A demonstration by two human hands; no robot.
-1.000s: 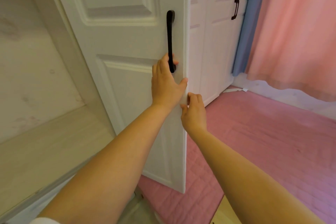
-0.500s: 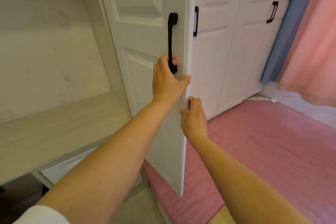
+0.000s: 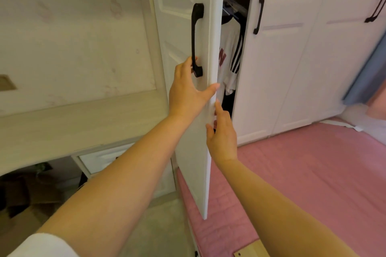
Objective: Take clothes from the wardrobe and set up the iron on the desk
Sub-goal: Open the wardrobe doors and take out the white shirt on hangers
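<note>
The white wardrobe door stands ajar, seen almost edge-on. My left hand lies on its front, fingertips hooked behind the foot of the black handle and thumb against the door's edge. Just below, my right hand grips that edge, thumb in front and fingers behind. In the dark gap hangs a white shirt with black sleeve stripes and red lettering, on a hanger. A pale wooden desk runs along the left. No iron is in view.
Two closed wardrobe doors with black handles stand to the right, then a blue curtain. A pink quilted cover fills the lower right. Under the desk are a drawer and cardboard boxes.
The door has swung further open with both hands on it, uncovering the gap and the hanging shirt. My view has turned left, bringing more of the desk into sight.
</note>
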